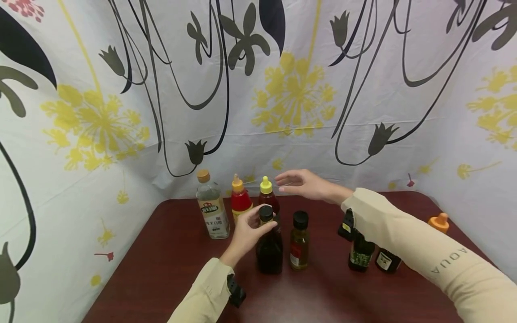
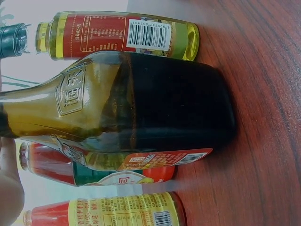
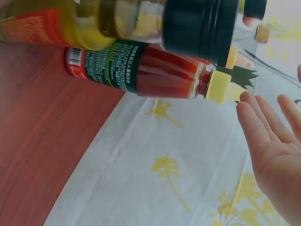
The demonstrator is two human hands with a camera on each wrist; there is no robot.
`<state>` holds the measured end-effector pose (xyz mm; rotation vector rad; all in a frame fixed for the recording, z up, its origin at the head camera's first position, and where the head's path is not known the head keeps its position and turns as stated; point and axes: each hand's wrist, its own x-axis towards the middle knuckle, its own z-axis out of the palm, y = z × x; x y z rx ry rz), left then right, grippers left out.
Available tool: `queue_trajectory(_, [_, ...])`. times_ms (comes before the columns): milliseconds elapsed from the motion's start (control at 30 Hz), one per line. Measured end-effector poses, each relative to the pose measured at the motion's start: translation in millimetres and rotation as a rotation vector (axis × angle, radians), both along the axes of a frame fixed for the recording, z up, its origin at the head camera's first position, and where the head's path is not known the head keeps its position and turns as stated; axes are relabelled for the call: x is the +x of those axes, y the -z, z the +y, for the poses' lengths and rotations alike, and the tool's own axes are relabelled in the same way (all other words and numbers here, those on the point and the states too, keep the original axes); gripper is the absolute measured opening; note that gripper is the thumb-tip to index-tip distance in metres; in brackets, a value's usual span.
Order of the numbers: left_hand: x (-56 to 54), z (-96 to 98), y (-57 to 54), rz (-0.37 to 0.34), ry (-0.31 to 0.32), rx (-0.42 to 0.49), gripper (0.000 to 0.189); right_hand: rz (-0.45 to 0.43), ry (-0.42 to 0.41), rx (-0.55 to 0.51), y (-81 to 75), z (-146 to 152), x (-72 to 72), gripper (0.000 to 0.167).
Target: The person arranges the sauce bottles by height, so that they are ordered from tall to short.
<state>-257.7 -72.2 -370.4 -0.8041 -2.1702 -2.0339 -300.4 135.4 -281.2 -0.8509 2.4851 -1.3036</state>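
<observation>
Left grip [image 1: 245, 233] pinches the dark bottle [image 1: 269, 255] by its neck on the surface [image 1: 177, 269], partly hiding the yellow-capped bottle [image 1: 269, 199], beside the oil bottle [image 1: 299, 246]. Right grip [image 1: 304, 185], fingers loosely extended, holds nothing.

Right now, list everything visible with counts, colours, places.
Table: one, dark red, underneath.
Floral cloth: one, white, behind table.
Clear bottle: one, orange-capped, leftmost.
Squeeze bottle: one, red, beside clear bottle.
Sauce bottle: one, dark brown, front centre.
Yellow-capped bottle: one, dark red, behind it.
Oil bottle: one, yellow, beside sauce bottle.
Obscured bottles: two, dark, right side.
Cap: one, orange, far right.
Sleeves: two, beige, foreground.
Wrist devices: two, black, on sleeves.
Left grip: one, bare, round sauce bottle's neck.
Right grip: one, bare, near yellow-capped bottle.
</observation>
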Motion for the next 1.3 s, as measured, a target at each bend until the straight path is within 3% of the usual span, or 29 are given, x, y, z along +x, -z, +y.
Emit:
queue_trajectory(233, [-0.2,0.8,0.1,-0.005,-0.009,0.0,0.036,-0.012,-0.007,0.022,5.1,18.6,18.0,0.044])
queue_trajectory(533, [0.4,2.7,0.3,0.0,-0.003,0.011,0.037,-0.035,-0.021,-0.028,27.7,31.0,37.1,0.042])
queue_trajectory(733, [0.5,3.9,1.8,0.01,0.005,0.027,0.037,0.041,-0.022,-0.057,46.5,33.8,48.1,0.04])
queue_trajectory(1033, [1.3,3.5,3.1,0.017,0.0,0.03,0.037,0.13,0.046,-0.184,72.2,29.4,52.3,0.039])
queue_trajectory(1300, [1.9,2.5,4.6,0.011,0.007,0.056,0.038,0.136,0.081,-0.221,79.4,27.4,52.5,0.041])
